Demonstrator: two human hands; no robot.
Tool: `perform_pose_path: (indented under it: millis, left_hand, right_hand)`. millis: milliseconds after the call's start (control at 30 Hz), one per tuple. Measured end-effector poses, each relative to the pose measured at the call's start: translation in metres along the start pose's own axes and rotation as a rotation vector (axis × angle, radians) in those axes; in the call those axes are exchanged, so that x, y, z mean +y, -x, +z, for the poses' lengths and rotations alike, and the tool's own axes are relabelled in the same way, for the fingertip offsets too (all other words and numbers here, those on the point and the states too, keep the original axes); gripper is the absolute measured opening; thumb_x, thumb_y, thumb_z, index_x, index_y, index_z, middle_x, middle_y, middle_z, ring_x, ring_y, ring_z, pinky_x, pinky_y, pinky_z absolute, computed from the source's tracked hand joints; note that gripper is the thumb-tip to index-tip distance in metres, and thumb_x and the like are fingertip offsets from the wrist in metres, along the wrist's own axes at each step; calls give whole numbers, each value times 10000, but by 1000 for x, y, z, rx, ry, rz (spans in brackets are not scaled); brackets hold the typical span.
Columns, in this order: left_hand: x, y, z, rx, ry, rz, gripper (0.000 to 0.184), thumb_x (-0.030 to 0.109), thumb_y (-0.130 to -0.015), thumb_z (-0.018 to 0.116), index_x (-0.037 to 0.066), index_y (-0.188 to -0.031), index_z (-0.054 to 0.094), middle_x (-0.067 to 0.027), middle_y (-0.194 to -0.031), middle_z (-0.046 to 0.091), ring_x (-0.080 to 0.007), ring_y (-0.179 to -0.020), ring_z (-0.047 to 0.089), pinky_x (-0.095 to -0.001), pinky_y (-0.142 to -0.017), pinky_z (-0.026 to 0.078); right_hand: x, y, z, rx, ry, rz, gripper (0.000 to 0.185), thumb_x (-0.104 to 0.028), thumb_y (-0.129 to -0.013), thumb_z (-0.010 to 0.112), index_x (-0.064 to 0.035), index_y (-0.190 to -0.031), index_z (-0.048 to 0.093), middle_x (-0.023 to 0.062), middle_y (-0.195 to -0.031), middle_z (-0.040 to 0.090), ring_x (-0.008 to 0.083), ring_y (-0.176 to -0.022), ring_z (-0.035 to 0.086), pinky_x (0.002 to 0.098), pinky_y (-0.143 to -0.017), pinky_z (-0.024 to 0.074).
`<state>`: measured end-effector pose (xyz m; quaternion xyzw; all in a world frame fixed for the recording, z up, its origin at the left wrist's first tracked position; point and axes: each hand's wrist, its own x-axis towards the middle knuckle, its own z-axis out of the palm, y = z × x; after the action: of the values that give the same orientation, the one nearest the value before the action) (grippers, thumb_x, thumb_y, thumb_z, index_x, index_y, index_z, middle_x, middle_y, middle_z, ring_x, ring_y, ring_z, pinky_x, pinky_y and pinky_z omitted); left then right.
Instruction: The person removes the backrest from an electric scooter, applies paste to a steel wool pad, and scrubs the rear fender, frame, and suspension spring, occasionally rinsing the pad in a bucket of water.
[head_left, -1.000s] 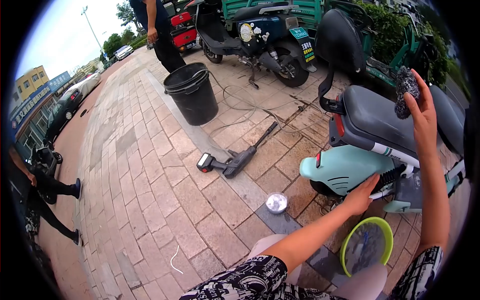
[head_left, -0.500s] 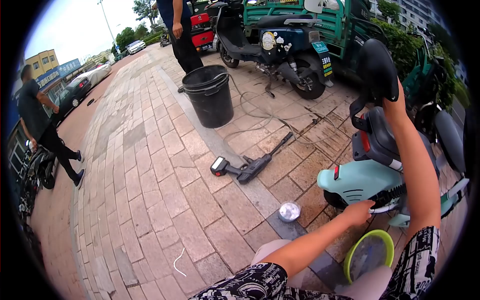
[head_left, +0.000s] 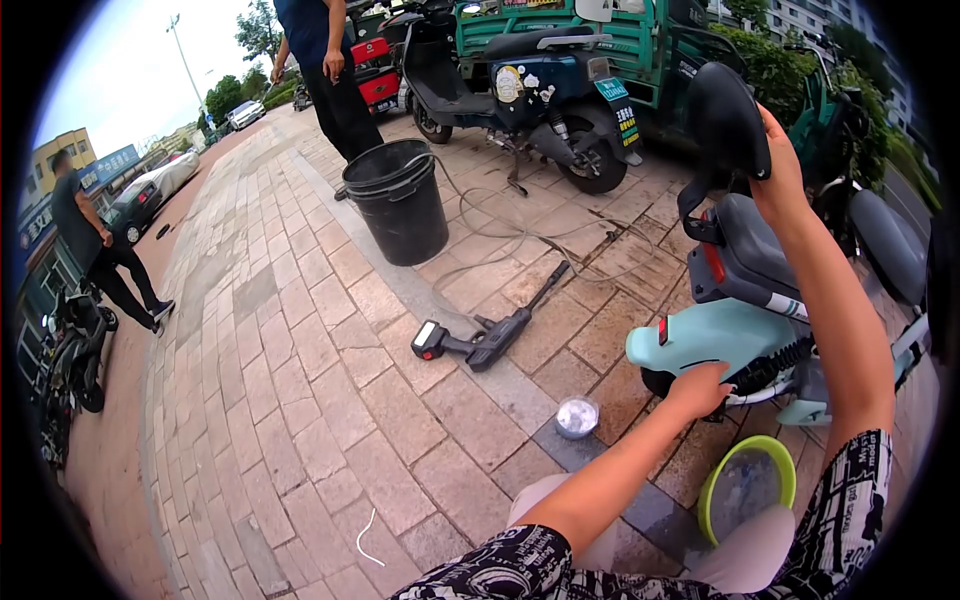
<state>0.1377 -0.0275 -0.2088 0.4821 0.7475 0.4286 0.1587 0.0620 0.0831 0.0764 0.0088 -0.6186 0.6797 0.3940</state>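
A mint-green electric scooter [head_left: 720, 338] stands on my right, with a dark grey seat and a red tail light. My right hand [head_left: 783, 180] grips the edge of a black oval backrest [head_left: 730, 120] raised behind the seat. Low at the scooter's rear, my left hand [head_left: 697, 390] is closed against the lower edge of the mint rear fender, beside a black coil shock absorber [head_left: 768, 368]. What its fingers hold, if anything, is hidden. Below it, a lime-rimmed basin [head_left: 790, 470] of cloudy water stands near my knee. A small tub with whitish contents [head_left: 577, 416] sits on the paving.
A black pressure washer gun [head_left: 480, 345] lies on the paving, near a thin hose running to a black bucket [head_left: 400, 215]. Beyond are a parked dark scooter [head_left: 540, 100] and a green cargo vehicle. One person [head_left: 330, 70] stands behind the bucket; another [head_left: 90, 230] is at left.
My left hand has moved slightly up and left along the fender. My right hand stays on the backrest. The view has shifted a little; the person at left has changed stride.
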Motion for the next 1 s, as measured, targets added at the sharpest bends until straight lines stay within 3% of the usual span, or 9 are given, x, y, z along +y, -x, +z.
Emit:
perform_pose_path:
  millis: [267,433,533,567,667,800,833,933,1000]
  left_hand:
    - [-3,0,-12,0,11,-75,447,270,-919,651,45,-1301,592,-205,-1208,648,-381,-1120,609,-460,-942,493]
    - [-5,-3,-17,14,33,-103,459,275,-917,650,41,-1307,587,-209,-1208,647,-385,-1125,606,-458,-944,491]
    - [-1,-2,-24,19,51,-117,468,275,-915,650,39,-1313,584,-210,-1218,645,-385,-1132,604,-455,-951,488]
    - [-2,-1,-26,23,53,-122,472,274,-914,651,39,-1317,582,-209,-1224,644,-384,-1136,603,-453,-956,486]
    - [-4,0,-28,34,20,-112,482,289,-918,643,43,-1327,577,-207,-1240,639,-379,-1147,600,-449,-961,484]
    - [-3,3,-30,21,22,-108,491,310,-927,632,47,-1337,572,-205,-1258,633,-375,-1159,596,-445,-967,483]
    - [-1,5,-33,12,19,-124,495,316,-930,629,47,-1341,569,-202,-1261,633,-373,-1162,595,-442,-970,483]
    - [1,7,-33,-3,4,-128,502,328,-938,623,52,-1352,562,-195,-1272,630,-365,-1176,592,-436,-981,481]
    - [4,9,-37,-17,-14,-142,506,338,-941,621,57,-1358,559,-191,-1285,625,-361,-1186,588,-438,-987,478]
  right_hand:
    - [-3,4,-2,-43,22,-105,414,-156,-1015,568,-69,-1418,523,23,-1218,660,78,-1027,645,237,-890,512]
    - [36,-82,-34,-160,164,-244,492,-91,-965,594,-31,-1438,475,83,-1288,624,179,-1119,630,317,-972,504]
    - [44,-118,-48,-412,655,-732,446,-57,-951,577,-12,-1389,507,108,-1276,625,206,-1099,630,343,-966,504]
    - [42,-123,-47,-416,754,-597,437,-46,-940,585,-7,-1370,516,115,-1270,626,205,-1090,629,344,-956,506]
    - [31,-126,-40,-446,517,-243,484,-14,-886,638,1,-1356,521,127,-1252,629,204,-1078,628,353,-939,511]
    - [11,-88,-23,-438,1045,-439,526,-24,-846,682,-3,-1349,530,111,-1231,639,194,-1069,628,337,-945,505]
    - [8,-84,-18,-320,765,-242,506,-39,-860,677,-10,-1345,537,104,-1232,640,186,-1069,627,332,-948,504]
    - [1,-75,-18,-222,323,-32,446,-81,-916,650,-36,-1349,549,81,-1214,655,161,-1036,640,313,-918,520]
    - [-8,-63,-5,-104,252,54,437,-101,-950,629,-45,-1373,536,72,-1178,671,149,-1003,656,297,-887,537]
